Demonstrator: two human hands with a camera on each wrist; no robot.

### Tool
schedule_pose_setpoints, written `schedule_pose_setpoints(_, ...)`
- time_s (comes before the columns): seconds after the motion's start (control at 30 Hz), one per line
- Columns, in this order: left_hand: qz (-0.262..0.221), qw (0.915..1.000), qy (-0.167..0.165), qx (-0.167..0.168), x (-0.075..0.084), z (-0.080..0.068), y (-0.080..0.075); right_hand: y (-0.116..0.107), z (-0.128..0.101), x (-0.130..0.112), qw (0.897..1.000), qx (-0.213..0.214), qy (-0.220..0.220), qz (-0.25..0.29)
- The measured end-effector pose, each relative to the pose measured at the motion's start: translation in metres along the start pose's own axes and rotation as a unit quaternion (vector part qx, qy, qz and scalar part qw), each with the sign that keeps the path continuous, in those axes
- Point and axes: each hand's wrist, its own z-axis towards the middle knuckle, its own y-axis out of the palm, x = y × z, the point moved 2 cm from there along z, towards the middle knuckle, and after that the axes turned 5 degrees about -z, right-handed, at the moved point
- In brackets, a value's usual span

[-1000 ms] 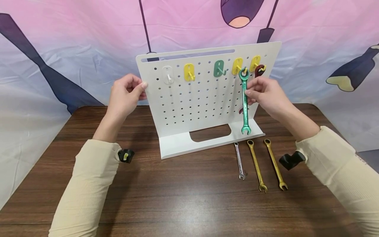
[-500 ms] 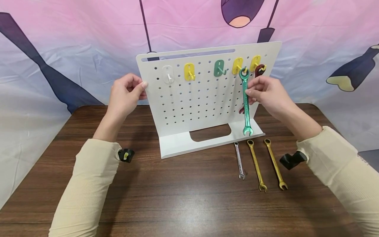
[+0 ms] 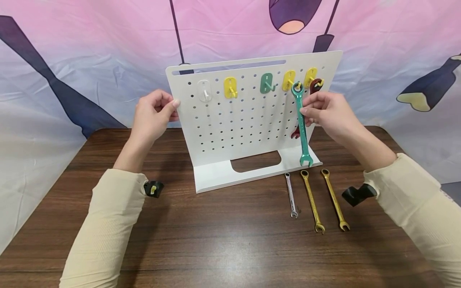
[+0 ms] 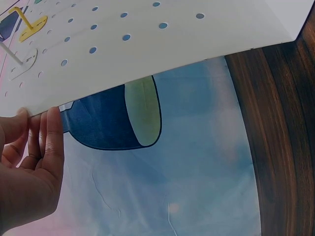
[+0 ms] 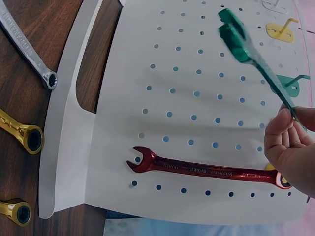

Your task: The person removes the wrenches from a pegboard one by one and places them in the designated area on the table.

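Head view: raised left fingers (image 3: pixel 169 108) pinch pegboard (image 3: pixel 248 120); raised right fingers (image 3: pixel 313 112) pinch green wrench (image 3: pixel 301 124).

Your left sleeve (image 3: pixel 104 224) and right sleeve (image 3: pixel 414 212) were cream and finely ribbed, with smoother, broad cuffs (image 3: pixel 117 184). A black fitting (image 3: pixel 157 189) with a yellowish patch (image 3: pixel 153 189) showed on your left; a curved black piece (image 3: pixel 357 194) showed on your right.

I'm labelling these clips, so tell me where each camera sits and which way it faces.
Head: worn on the head, facing forward and down at board and table; left hand, right hand, sleeves show.
Left wrist: on that wrist, facing board and cloth beyond; left hand shows.
Right wrist: on that wrist, facing board and red wrench; right hand shows.
Head and right wrist share the green wrench.
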Motion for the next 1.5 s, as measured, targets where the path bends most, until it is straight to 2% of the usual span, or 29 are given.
schedule_pose_setpoints(0.6, -0.003, 1.0, 0.002, 0.004, -0.002, 0.0, 0.001, -0.005, -0.001, -0.005, 1.0, 0.008, -0.001, 0.001)
schedule_pose_setpoints(0.97, 0.005, 1.0, 0.004, 0.006, -0.001, 0.0, 0.0, -0.01, -0.003, -0.009, 1.0, 0.018, -0.012, -0.017)
schedule_pose_setpoints(1.5, 0.013, 0.9999, 0.006, 0.005, -0.002, 0.0, 0.001, -0.016, -0.01, -0.002, 0.999, 0.024, -0.018, -0.034)
